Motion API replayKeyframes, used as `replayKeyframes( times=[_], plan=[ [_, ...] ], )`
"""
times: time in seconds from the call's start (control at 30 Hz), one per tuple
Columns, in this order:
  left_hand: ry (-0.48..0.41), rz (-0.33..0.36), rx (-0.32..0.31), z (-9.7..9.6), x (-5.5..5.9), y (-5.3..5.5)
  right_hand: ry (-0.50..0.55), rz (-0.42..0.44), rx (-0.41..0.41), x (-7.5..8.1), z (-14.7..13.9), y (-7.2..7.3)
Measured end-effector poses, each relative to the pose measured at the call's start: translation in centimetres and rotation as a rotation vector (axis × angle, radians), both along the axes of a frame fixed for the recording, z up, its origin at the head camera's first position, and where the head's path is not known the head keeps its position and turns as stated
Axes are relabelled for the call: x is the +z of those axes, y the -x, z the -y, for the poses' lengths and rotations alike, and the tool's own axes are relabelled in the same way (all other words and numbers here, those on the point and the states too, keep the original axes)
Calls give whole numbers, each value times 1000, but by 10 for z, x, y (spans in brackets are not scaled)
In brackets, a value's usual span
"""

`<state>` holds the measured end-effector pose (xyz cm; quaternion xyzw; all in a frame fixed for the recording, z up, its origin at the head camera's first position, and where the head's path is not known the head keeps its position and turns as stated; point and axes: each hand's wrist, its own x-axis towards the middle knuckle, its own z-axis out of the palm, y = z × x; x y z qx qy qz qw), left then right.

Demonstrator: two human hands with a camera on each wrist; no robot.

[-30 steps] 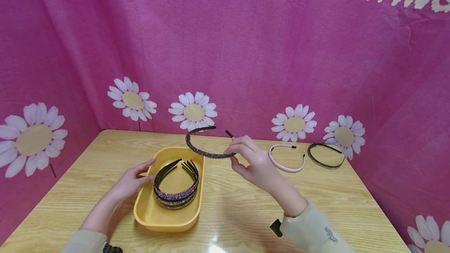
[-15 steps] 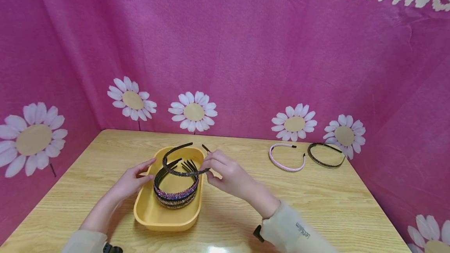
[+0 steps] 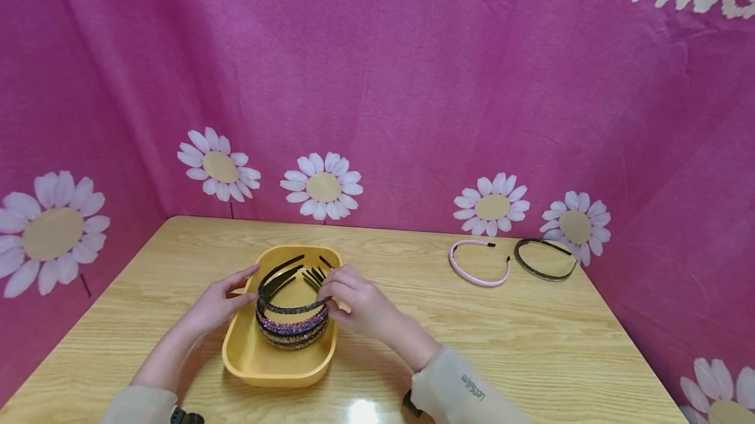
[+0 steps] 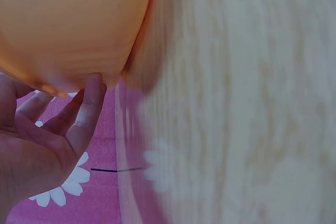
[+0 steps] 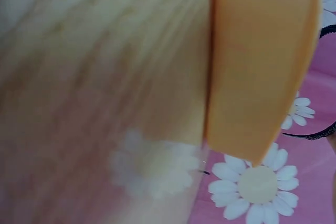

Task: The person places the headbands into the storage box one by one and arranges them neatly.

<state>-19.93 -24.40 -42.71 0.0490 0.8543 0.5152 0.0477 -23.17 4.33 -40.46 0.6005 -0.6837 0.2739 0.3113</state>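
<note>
A dark, glittery headband (image 3: 295, 310) is pinched at its right side by my right hand (image 3: 364, 304), low over the yellow plastic tub (image 3: 277, 378). Its open ends point to the far side. Under it in the tub lies a stack of several headbands (image 3: 289, 329), purple, black and gold-brown with sparkles. My left hand (image 3: 217, 305) rests on the tub's left rim, thumb over the edge and fingers extended. In the left wrist view, the left hand's fingers touch the outer tub wall (image 4: 79, 30). Part of the held headband (image 5: 316, 136) shows at the right wrist view's edge.
On the table's (image 3: 413, 267) back right lie a pink headband (image 3: 478, 280) and a dark headband (image 3: 542, 273), side by side. A magenta cloth (image 3: 377, 83) with printed daisies hangs behind the table and along both sides.
My right hand has moved left and down, bringing the dark glittery headband from above the tub's far right corner to right over the stack inside. The left hand has stayed at the rim.
</note>
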Motion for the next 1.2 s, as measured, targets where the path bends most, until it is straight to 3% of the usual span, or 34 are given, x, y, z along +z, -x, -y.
replayKeyframes(
  times=[0.53,0.83,1.2],
  plan=[
    [-5,-14,5,0,1,0,-66,28,-48,-16,12,6],
    [-4,-2,8,0,2,-1,-112,31,-61,-17,11,6],
    [2,-9,3,0,1,0,-180,83,-25,-18,9,8]
  ],
)
